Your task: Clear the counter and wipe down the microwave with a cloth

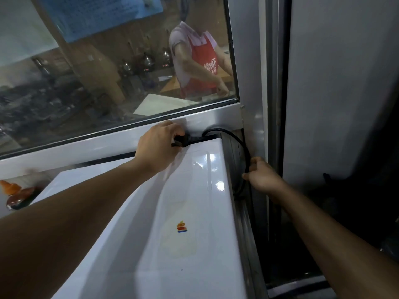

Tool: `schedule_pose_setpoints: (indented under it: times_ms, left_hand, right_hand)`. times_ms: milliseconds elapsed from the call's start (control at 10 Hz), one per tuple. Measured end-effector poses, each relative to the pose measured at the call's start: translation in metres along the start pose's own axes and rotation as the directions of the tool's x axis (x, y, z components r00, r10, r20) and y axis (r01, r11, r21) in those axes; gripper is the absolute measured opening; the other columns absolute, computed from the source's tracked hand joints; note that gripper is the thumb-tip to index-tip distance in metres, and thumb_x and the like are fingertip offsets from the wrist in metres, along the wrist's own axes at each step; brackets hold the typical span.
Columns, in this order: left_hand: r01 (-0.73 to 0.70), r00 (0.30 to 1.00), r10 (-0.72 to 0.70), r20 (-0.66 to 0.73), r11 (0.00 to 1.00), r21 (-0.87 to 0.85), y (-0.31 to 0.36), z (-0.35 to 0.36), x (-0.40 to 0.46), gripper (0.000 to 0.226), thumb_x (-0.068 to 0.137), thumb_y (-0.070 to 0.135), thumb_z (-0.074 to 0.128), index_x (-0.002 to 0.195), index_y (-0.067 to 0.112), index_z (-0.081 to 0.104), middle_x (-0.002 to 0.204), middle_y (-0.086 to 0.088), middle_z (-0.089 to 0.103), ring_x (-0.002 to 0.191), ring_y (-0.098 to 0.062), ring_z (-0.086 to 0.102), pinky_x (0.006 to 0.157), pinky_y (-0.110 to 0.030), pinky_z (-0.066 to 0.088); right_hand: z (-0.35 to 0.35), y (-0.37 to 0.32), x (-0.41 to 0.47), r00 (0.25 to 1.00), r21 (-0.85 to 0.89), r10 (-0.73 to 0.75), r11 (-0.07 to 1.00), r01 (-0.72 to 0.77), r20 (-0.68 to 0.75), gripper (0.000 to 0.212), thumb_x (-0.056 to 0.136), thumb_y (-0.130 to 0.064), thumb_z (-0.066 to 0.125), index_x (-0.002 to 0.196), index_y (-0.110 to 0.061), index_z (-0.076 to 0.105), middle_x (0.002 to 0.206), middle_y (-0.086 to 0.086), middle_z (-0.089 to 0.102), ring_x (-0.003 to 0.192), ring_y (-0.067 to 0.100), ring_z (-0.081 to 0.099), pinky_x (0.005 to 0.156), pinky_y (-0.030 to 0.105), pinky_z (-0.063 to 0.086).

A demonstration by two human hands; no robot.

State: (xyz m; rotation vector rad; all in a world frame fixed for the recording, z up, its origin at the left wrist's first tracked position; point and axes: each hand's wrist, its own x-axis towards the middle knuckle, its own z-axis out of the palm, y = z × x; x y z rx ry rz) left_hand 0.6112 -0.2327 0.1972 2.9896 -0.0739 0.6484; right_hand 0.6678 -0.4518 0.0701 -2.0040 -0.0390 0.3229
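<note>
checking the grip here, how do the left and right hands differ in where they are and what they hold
The left hand reaches over the microwave top to its back edge; the right hand sits lower, in the gap beside the microwave's right side. The left hand grips the black plug; the right hand holds the looped cord further along. Both grip the same black power lead.

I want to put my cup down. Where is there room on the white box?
The microwave top is bare from the colored sticker toward you. The back edge is crowded: the left hand holds the plug there. The right gap holds the cord and right hand.
</note>
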Motion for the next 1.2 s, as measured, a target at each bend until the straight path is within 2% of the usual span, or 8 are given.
schedule_pose_setpoints:
  times_ms: [200, 300, 500, 600, 800, 1000, 1200]
  left_hand:
    - [0.007, 1.0, -0.006, -0.024, 0.999, 0.038, -0.005, 0.0, -0.007, 0.028, 0.082, 0.011, 0.066, 0.109, 0.02, 0.066, 0.113, 0.003, 0.062, 0.101, -0.023, 0.058, 0.077, -0.042, 0.054]
    - [0.0, 1.0, 0.001, -0.026, 0.999, 0.047, -0.006, -0.001, -0.006, 0.029, 0.084, 0.012, 0.066, 0.112, 0.02, 0.064, 0.117, 0.002, 0.06, 0.104, -0.022, 0.058, 0.078, -0.042, 0.054]
    - [0.003, 0.999, -0.002, -0.034, 0.999, 0.048, -0.008, -0.001, -0.006, 0.03, 0.085, 0.013, 0.064, 0.114, 0.022, 0.063, 0.118, 0.001, 0.06, 0.105, -0.023, 0.057, 0.077, -0.042, 0.054]
    - [0.001, 1.0, 0.0, -0.03, 0.999, 0.045, -0.007, 0.001, -0.006, 0.03, 0.085, 0.014, 0.065, 0.114, 0.022, 0.062, 0.119, 0.0, 0.06, 0.106, -0.023, 0.056, 0.077, -0.043, 0.055]
    - [0.005, 1.0, -0.004, -0.026, 0.999, 0.039, -0.004, 0.004, -0.006, 0.031, 0.084, 0.014, 0.067, 0.114, 0.022, 0.061, 0.118, 0.0, 0.059, 0.107, -0.024, 0.055, 0.078, -0.045, 0.055]
    - [-0.009, 1.0, 0.01, -0.013, 0.999, 0.032, 0.001, -0.002, -0.008, 0.032, 0.083, 0.015, 0.068, 0.113, 0.023, 0.061, 0.116, 0.0, 0.06, 0.104, -0.022, 0.055, 0.077, -0.043, 0.055]
    - [-0.006, 1.0, 0.007, -0.022, 1.0, 0.023, 0.008, -0.02, -0.015, 0.033, 0.084, 0.018, 0.066, 0.115, 0.024, 0.058, 0.119, 0.001, 0.057, 0.108, -0.021, 0.054, 0.082, -0.043, 0.054]
  right_hand:
    - [-0.001, -0.001, -0.002, 1.0, -0.014, 0.008, 1.0, -0.008, -0.013, 0.056, 0.091, -0.008, 0.052, 0.143, -0.012, 0.029, 0.137, 0.012, 0.047, 0.122, 0.028, 0.047, 0.101, 0.034, 0.04]
    - [0.003, -0.005, -0.001, 1.0, 0.001, 0.014, 1.0, -0.014, 0.017, 0.057, 0.091, 0.0, 0.043, 0.144, -0.015, 0.029, 0.136, 0.013, 0.048, 0.122, 0.03, 0.048, 0.104, 0.038, 0.04]
    - [0.007, -0.008, -0.001, 0.998, 0.076, -0.005, 0.997, 0.001, 0.061, 0.058, 0.09, 0.003, 0.038, 0.144, -0.016, 0.03, 0.136, 0.015, 0.049, 0.124, 0.032, 0.048, 0.108, 0.044, 0.039]
    - [0.005, -0.003, -0.002, 0.996, 0.086, 0.0, 0.996, -0.008, 0.09, 0.062, 0.091, 0.004, 0.039, 0.147, -0.017, 0.024, 0.141, 0.015, 0.044, 0.127, 0.03, 0.045, 0.11, 0.044, 0.036]
    - [-0.001, 0.001, -0.006, 0.994, 0.095, 0.009, 0.995, -0.019, 0.111, 0.069, 0.09, -0.004, 0.056, 0.148, -0.016, 0.021, 0.143, 0.014, 0.042, 0.128, 0.028, 0.043, 0.11, 0.041, 0.036]
    - [-0.008, 0.002, -0.016, 0.996, 0.02, -0.015, 1.0, 0.013, 0.088, 0.072, 0.088, -0.012, 0.061, 0.148, -0.013, 0.021, 0.144, 0.013, 0.042, 0.129, 0.027, 0.043, 0.108, 0.034, 0.036]
    - [-0.021, -0.011, -0.037, 0.996, -0.056, -0.059, 0.996, 0.063, 0.069, 0.077, 0.085, -0.015, 0.064, 0.148, -0.02, 0.02, 0.148, 0.01, 0.037, 0.13, 0.026, 0.043, 0.106, 0.035, 0.039]
